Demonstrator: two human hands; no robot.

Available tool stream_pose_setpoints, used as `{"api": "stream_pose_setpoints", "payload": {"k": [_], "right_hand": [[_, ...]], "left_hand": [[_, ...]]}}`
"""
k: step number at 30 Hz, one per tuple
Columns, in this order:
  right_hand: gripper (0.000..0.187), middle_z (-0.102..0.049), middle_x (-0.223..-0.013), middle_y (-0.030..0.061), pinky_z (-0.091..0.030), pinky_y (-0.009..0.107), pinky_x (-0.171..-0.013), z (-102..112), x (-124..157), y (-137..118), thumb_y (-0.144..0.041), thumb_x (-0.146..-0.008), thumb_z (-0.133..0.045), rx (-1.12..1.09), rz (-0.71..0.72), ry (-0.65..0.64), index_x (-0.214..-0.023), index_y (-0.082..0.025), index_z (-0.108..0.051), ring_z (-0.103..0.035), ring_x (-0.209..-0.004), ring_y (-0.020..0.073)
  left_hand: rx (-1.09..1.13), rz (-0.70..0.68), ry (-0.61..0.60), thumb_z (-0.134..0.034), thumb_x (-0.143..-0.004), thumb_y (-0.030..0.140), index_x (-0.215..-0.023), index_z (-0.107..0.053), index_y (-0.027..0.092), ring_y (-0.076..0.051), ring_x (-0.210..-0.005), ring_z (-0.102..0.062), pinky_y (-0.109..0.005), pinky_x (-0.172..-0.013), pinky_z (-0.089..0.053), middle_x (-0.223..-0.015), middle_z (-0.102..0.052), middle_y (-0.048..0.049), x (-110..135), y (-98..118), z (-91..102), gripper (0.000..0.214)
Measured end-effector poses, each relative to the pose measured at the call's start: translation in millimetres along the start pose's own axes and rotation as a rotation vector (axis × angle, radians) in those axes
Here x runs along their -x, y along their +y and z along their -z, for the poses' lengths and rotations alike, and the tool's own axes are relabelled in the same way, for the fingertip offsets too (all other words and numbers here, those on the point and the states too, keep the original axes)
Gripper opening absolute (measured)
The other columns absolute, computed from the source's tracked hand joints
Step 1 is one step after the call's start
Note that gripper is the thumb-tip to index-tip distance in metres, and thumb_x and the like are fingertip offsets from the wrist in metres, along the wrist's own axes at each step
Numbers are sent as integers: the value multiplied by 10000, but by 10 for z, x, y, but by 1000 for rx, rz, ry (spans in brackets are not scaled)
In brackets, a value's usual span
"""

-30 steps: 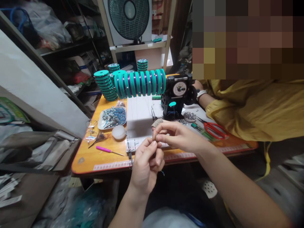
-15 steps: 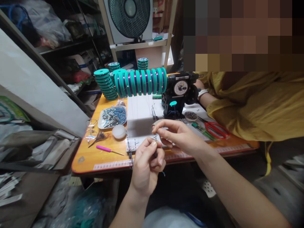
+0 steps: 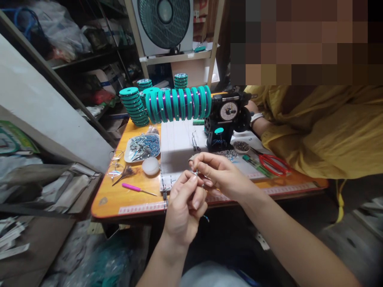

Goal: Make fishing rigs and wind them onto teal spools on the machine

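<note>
Over the front of the bench [image 3: 110,192], before a row of green spools [image 3: 178,104], the left hand [image 3: 184,203] and right hand [image 3: 223,173] sit close together. The right fingertips, touching the left's a second ago, now stand slightly off, baring a thin strand [image 3: 196,173]; the fine handwork seems unfinished. It lies between both hands, pinched in the left; whether the right grips it, I cannot tell.

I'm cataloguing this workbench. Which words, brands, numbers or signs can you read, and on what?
No text reads clearly.
Black machine: blue lettering on its base, too blurred.
Round dial: markings too small.
Pale strip along the front edge: printed marks too small.
Green printed item, far left: white marking, too blurred.
</note>
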State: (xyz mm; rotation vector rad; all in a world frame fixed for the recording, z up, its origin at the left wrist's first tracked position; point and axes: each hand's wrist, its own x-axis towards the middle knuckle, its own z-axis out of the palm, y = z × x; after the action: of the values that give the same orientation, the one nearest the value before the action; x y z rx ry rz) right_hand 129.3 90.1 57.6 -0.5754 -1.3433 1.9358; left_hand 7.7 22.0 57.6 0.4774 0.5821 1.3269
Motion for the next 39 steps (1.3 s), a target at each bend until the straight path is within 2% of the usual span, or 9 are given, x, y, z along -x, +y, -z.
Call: {"api": "stream_pose_setpoints", "payload": {"k": [5,13,16,20,24,29,34,37,39], "right_hand": [[224,-456,-589,-68,-304,93,-351,-15,3,-6,-392,-897,-656,-78,-12,8,-930,-189,-565,-354,-443,26],[295,-498,-607,-41,-359,107,-326,78,53,-114,-453,-908,-614,114,-62,19,-993,-172,-639,-443,-448,46],[292,-574,-762,-5,-363,115,-325,124,34,-158,-441,-902,-619,188,6,126,-1034,-180,-637,-465,-481,44],[347,-583,-954,29,-359,132,-323,220,-51,-213,-407,-894,-622,247,164,329,-1160,-189,-582,-467,-522,47],[444,-577,-871,16,-351,161,-325,258,-201,-251,-367,-927,-554,376,150,320,-1324,-179,-492,-421,-476,53],[518,-586,-708,-29,-307,179,-349,213,-463,-264,-313,-959,-478,521,183,323,-1439,-168,-350,-373,-401,54],[392,-634,-657,-17,-378,206,-458,236,-672,-224,-297,-946,-474,682,232,394,-1294,-115,-477,-435,-433,71],[203,-641,-647,2,-371,209,-479,265,-666,-209,-281,-930,-486,754,270,429,-1005,-132,-601,-464,-457,74],[216,-641,-651,14,-348,201,-468,267,-594,-219,-298,-935,-487,776,283,434,-831,-143,-596,-455,-456,65]], "left_hand": [[-13,1,15,-628,-876,251,-755,-521,155,-29,-399,-124,-100,-354,-179,-447,-366,89,14,-13,9,188],[-10,-6,-1,-477,-964,235,-853,-545,131,-28,-427,-335,-100,-377,-298,-639,-610,-15,31,-83,26,166],[-34,-26,-9,-440,-978,235,-870,-552,131,-51,-456,-397,-137,-413,-375,-648,-623,-27,51,-110,39,186],[-159,-78,27,-434,-981,240,-976,-583,129,-96,-580,-521,-227,-554,-487,-759,-658,-51,81,-186,99,186],[-325,-88,59,-493,-968,276,-1167,-586,152,-120,-778,-597,-280,-791,-502,-1029,-670,-79,99,-292,209,252],[-451,-98,104,-587,-926,344,-1381,-490,247,-164,-993,-604,-315,-931,-478,-1295,-594,-89,171,-380,317,476],[-560,-160,127,-564,-937,367,-1452,-434,289,-256,-1319,-465,-400,-1095,-384,-1519,-422,-82,282,-398,345,537],[-619,-182,128,-543,-947,367,-1477,-397,298,-255,-1428,-340,-399,-1178,-287,-1568,-356,-53,325,-416,365,554],[-661,-182,148,-539,-946,379,-1494,-366,307,-244,-1467,-268,-389,-1213,-218,-1590,-317,-32,350,-437,387,579]]}}
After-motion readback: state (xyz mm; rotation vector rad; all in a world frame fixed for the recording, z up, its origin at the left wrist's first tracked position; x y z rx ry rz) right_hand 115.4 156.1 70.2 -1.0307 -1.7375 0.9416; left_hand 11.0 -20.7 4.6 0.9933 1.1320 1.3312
